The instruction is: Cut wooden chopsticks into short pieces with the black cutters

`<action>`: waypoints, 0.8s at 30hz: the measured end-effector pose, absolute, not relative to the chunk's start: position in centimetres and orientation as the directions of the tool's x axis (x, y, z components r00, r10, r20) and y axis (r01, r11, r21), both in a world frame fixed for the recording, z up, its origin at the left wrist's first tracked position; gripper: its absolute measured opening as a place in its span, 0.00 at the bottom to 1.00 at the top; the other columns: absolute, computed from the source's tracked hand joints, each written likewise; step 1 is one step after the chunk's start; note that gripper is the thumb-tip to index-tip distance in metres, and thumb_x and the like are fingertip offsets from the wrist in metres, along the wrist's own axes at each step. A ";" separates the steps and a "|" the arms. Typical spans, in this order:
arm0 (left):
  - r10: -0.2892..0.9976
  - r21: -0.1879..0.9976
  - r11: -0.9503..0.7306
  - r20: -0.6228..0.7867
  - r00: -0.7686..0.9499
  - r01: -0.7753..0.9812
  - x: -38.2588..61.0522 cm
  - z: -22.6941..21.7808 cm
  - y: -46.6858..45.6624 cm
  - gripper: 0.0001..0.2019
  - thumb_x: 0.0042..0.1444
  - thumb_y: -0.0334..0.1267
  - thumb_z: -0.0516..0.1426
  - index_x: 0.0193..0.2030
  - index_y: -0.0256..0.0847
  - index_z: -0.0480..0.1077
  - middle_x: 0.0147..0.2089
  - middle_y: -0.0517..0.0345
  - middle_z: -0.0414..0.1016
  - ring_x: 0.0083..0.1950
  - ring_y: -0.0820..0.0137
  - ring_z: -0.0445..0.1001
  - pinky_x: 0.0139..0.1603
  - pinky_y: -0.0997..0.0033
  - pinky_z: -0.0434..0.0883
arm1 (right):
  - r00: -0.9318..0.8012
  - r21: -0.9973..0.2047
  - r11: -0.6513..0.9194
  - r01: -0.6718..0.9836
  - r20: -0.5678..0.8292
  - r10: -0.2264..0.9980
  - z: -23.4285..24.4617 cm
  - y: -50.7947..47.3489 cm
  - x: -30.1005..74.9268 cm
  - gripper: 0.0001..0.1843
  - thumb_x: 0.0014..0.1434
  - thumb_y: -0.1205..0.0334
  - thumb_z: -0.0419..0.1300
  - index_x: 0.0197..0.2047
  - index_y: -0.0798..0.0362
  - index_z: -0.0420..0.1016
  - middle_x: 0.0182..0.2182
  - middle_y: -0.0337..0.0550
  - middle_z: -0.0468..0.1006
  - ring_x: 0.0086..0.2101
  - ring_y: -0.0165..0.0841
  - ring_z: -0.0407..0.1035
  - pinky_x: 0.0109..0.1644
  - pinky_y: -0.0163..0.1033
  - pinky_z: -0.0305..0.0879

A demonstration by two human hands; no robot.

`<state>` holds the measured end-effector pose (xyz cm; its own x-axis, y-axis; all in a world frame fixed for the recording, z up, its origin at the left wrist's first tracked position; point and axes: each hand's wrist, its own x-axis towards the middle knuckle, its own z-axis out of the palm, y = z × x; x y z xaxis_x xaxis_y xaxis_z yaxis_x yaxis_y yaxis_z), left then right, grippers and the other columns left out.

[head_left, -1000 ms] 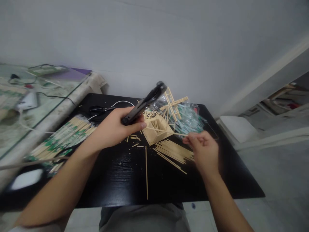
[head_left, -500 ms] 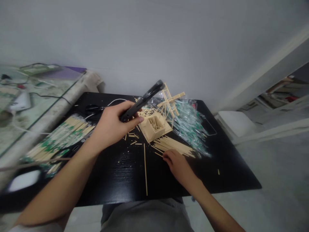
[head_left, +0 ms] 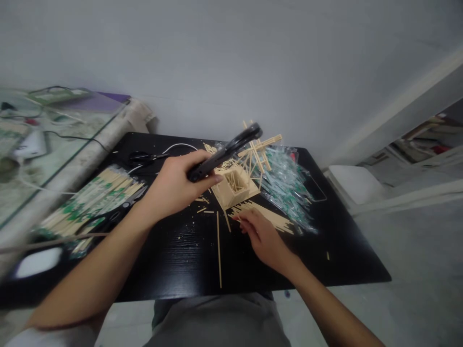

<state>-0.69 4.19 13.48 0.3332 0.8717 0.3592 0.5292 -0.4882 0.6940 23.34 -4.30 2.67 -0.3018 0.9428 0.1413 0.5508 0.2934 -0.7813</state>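
Note:
My left hand point(head_left: 181, 185) is closed around a long, slim black device point(head_left: 226, 153) with a rounded far end, held slanting above the table; its exact kind does not show. Behind and below it stands a wooden-stick model point(head_left: 235, 190) with a square, box-like middle on a flat base and a crossed-blade frame point(head_left: 259, 150). My right hand point(head_left: 262, 236) is low over the table, fingers pinched together at the left end of a row of thin wooden sticks point(head_left: 277, 219). What lies between those fingertips is hidden. One long single stick point(head_left: 219, 250) lies left of my right hand.
Packaged sticks point(head_left: 90, 205) lie at the left with black-handled scissors point(head_left: 104, 219) on them; more scissors point(head_left: 142, 157) lie behind. Crumpled clear-and-green wrappers point(head_left: 289, 185) cover the right rear of the black table point(head_left: 347, 250). Short offcuts point(head_left: 202, 205) are scattered near the model.
My right hand has moved slightly up and left along the stick row. The black device has tipped lower and right in my left hand. A stick now shows just below the model's front corner.

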 end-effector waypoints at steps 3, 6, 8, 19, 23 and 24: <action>0.850 0.694 -0.520 0.365 0.379 0.498 -0.2 13.1 4.1 0.09 0.59 0.43 0.64 0.42 0.41 0.76 0.35 0.63 0.77 0.36 0.71 0.73 0.40 0.71 0.69 | -0.250 -0.924 0.194 0.329 0.112 0.962 4.1 -3.0 22.2 0.10 0.73 0.60 0.53 0.46 0.51 0.75 0.45 0.48 0.78 0.44 0.37 0.77 0.49 0.44 0.78; 0.823 0.680 -0.562 0.402 0.402 0.470 0.3 12.5 4.0 0.09 0.59 0.42 0.65 0.38 0.40 0.75 0.32 0.65 0.75 0.33 0.73 0.71 0.37 0.73 0.67 | -0.283 -0.976 0.115 0.183 0.060 0.957 4.4 -1.9 21.2 0.10 0.71 0.54 0.59 0.46 0.51 0.76 0.44 0.47 0.83 0.45 0.38 0.80 0.54 0.47 0.77; 0.803 0.671 -0.591 0.434 0.408 0.448 0.5 12.2 3.9 0.08 0.58 0.41 0.66 0.37 0.40 0.73 0.31 0.66 0.74 0.32 0.74 0.71 0.36 0.74 0.67 | -0.314 -0.996 0.063 0.060 0.041 0.948 4.3 -1.4 20.6 0.13 0.69 0.50 0.62 0.46 0.51 0.76 0.43 0.47 0.85 0.43 0.39 0.82 0.53 0.48 0.78; 0.734 0.518 -0.679 0.453 0.506 0.521 0.0 13.1 2.7 0.07 0.60 0.30 0.60 0.45 0.42 0.74 0.42 0.60 0.82 0.41 0.71 0.78 0.43 0.74 0.71 | -0.368 -0.990 -0.004 -0.140 0.048 0.929 4.3 -0.9 20.0 0.13 0.64 0.52 0.69 0.47 0.51 0.81 0.37 0.44 0.86 0.38 0.36 0.83 0.48 0.45 0.81; 0.729 0.506 -0.684 0.450 0.516 0.525 -0.8 12.2 2.2 0.12 0.58 0.29 0.59 0.48 0.42 0.76 0.46 0.58 0.83 0.45 0.68 0.80 0.47 0.71 0.73 | -0.409 -0.997 0.052 -0.050 0.068 0.910 4.0 -0.8 19.3 0.09 0.62 0.59 0.70 0.45 0.51 0.82 0.37 0.42 0.86 0.39 0.36 0.83 0.49 0.44 0.79; 0.734 0.517 -0.679 0.461 0.499 0.521 -1.1 11.8 2.1 0.10 0.59 0.30 0.60 0.47 0.42 0.76 0.44 0.58 0.83 0.43 0.68 0.80 0.47 0.71 0.74 | -0.411 -0.996 0.086 -0.015 0.084 0.908 3.8 -0.6 19.1 0.08 0.62 0.60 0.70 0.44 0.51 0.83 0.37 0.42 0.87 0.39 0.36 0.82 0.49 0.43 0.78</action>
<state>-1.07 2.06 11.80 0.4989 0.7337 0.4613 0.5207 -0.6792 0.5173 19.08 -0.58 3.82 -0.4111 0.9077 0.0844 -0.0148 0.0859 -0.9962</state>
